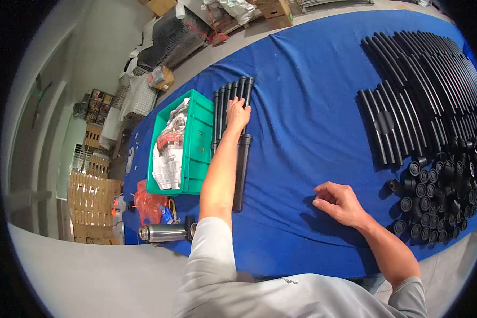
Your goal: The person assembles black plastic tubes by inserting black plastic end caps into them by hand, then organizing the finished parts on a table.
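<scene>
My left hand [238, 114] rests over a row of black capped tubes [222, 108], its fingers stretched out and touching their upper part. Nothing is visibly gripped in it. Below that row, another black tube [242, 175] lies lengthwise, partly hidden by my forearm. My right hand [343, 204] hovers at or just above the blue cloth, fingers loosely bent, thumb and forefinger apart, holding nothing. To its right lie many round black caps [421, 204]. Behind the caps, long black tubes [392, 122] are laid out in rows.
A green crate [193, 146] with newspaper [169, 153] stands left of the tube row. Near its front are a red plastic bag [149, 204] and a steel flask [164, 233] on its side. The blue cloth [307, 106] has creases. Boxes [274, 11] stand beyond the table.
</scene>
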The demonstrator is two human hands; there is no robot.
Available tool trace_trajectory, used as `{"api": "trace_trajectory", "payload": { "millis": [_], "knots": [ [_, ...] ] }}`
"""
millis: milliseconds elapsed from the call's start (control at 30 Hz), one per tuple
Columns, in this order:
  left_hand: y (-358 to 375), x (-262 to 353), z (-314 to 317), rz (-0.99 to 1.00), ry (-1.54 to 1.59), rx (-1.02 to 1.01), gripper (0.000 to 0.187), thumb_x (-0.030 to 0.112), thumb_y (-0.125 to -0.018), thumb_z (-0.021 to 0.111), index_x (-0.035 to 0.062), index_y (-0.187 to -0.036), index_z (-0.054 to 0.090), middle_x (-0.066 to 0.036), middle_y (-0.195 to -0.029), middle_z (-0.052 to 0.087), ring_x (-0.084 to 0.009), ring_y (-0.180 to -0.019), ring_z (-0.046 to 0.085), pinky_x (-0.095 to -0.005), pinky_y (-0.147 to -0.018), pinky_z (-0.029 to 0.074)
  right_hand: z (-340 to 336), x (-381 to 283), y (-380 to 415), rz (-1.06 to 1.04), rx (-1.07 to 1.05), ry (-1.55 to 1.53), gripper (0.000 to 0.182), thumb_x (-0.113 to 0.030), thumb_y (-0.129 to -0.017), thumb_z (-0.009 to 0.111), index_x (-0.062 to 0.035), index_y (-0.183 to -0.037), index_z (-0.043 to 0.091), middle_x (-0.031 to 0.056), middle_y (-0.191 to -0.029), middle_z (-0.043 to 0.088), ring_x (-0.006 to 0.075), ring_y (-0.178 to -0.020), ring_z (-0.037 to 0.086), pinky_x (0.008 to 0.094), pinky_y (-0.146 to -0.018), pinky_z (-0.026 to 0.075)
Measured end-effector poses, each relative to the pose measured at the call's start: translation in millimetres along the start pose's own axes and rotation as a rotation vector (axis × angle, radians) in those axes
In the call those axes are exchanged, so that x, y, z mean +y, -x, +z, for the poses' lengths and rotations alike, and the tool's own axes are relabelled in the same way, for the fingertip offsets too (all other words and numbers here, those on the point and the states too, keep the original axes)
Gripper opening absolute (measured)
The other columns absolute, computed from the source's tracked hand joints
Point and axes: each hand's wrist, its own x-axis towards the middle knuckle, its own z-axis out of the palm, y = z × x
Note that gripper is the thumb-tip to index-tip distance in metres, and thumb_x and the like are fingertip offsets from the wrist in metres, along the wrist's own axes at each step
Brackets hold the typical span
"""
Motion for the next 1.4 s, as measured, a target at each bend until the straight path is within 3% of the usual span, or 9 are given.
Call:
{"api": "trace_trajectory", "payload": {
  "millis": [133,300,467,567,667,933,1033,1167,1400],
  "knots": [
    [-2.0,3.8,-10.1,0.150,-0.024,0.023,0.045,0.025,-0.087,0.070,-0.0040,-0.121,0.067,-0.024,-0.128,0.063,-0.0443,-0.124,0.055,-0.0469,-0.113,0.043,-1.4,1.7,-2.0,-0.084,-0.015,0.034,0.036,-0.026,-0.094,0.074,0.0036,-0.114,0.068,0.0175,-0.091,0.074,0.0260,-0.082,0.074,0.0378,-0.073,0.059],
    [20.8,47.8,-18.1,0.103,-0.119,0.112,0.068,0.031,-0.095,0.069,-0.0039,-0.149,0.048,-0.028,-0.159,0.039,-0.0406,-0.150,0.035,-0.0458,-0.121,0.035,0.3,8.3,-2.4,-0.138,-0.001,0.060,0.038,-0.029,-0.096,0.070,0.0037,-0.115,0.067,0.0198,-0.094,0.074,0.0301,-0.087,0.074,0.0413,-0.078,0.059],
    [119.6,143.1,-8.5,0.211,0.490,-0.102,0.064,0.035,-0.099,0.064,-0.0058,-0.147,0.050,-0.031,-0.155,0.044,-0.0439,-0.148,0.038,-0.0480,-0.124,0.027,1.1,6.3,0.4,-0.163,0.014,0.078,0.036,-0.027,-0.096,0.069,0.0037,-0.114,0.066,0.0211,-0.096,0.075,0.0319,-0.088,0.074,0.0427,-0.079,0.058],
    [173.6,182.7,4.3,0.252,0.487,-0.128,0.063,0.039,-0.102,0.060,-0.0035,-0.148,0.051,-0.029,-0.157,0.043,-0.0429,-0.151,0.033,-0.0576,-0.124,0.020,1.6,7.4,1.2,-0.180,0.020,0.086,0.031,-0.025,-0.096,0.070,0.0032,-0.109,0.067,0.0202,-0.092,0.074,0.0312,-0.084,0.074,0.0432,-0.075,0.057],
    [202.4,207.3,8.0,0.297,0.201,-0.063,0.059,0.041,-0.103,0.057,0.0026,-0.148,0.053,-0.022,-0.159,0.043,-0.0378,-0.152,0.033,-0.0532,-0.125,0.023,4.2,10.5,3.9,-0.229,0.047,0.145,0.028,-0.023,-0.095,0.070,0.0025,-0.107,0.068,0.0190,-0.089,0.074,0.0311,-0.080,0.073,0.0425,-0.071,0.057],
    [203.2,208.8,15.3,0.305,0.233,0.049,0.054,0.042,-0.102,0.058,0.0033,-0.140,0.060,-0.022,-0.155,0.049,-0.0378,-0.148,0.039,-0.0526,-0.123,0.027,-64.5,-67.7,-3.4,-0.499,0.441,0.987,0.014,-0.020,-0.089,0.068,-0.0079,-0.088,0.060,0.0129,-0.075,0.060,0.0325,-0.062,0.067,0.0463,-0.054,0.054],
    [202.1,211.5,7.4,0.284,0.239,0.018,0.056,0.043,-0.102,0.057,0.0032,-0.142,0.059,-0.022,-0.157,0.047,-0.0378,-0.149,0.038,-0.0519,-0.123,0.027,-174.8,-104.5,-22.0,0.066,0.627,1.237,0.028,-0.025,-0.091,0.066,0.0001,-0.103,0.067,0.0212,-0.106,0.070,0.0384,-0.093,0.074,0.0482,-0.075,0.061],
    [204.0,214.0,6.8,0.265,0.245,0.014,0.057,0.043,-0.101,0.058,0.0028,-0.141,0.059,-0.022,-0.156,0.047,-0.0373,-0.149,0.038,-0.0515,-0.124,0.026,-286.7,-58.7,-17.5,0.214,0.733,1.448,0.046,-0.040,-0.091,0.074,0.0010,-0.110,0.066,0.0235,-0.115,0.067,0.0415,-0.105,0.070,0.0491,-0.088,0.058],
    [206.3,215.2,5.7,0.248,0.268,0.018,0.057,0.042,-0.101,0.057,0.0023,-0.141,0.059,-0.021,-0.156,0.047,-0.0365,-0.150,0.037,-0.0507,-0.125,0.025,-323.0,-10.2,-26.5,0.354,0.622,1.460,0.051,-0.050,-0.094,0.068,0.0003,-0.104,0.068,0.0251,-0.117,0.069,0.0405,-0.108,0.070,0.0507,-0.090,0.057]
  ]
}}
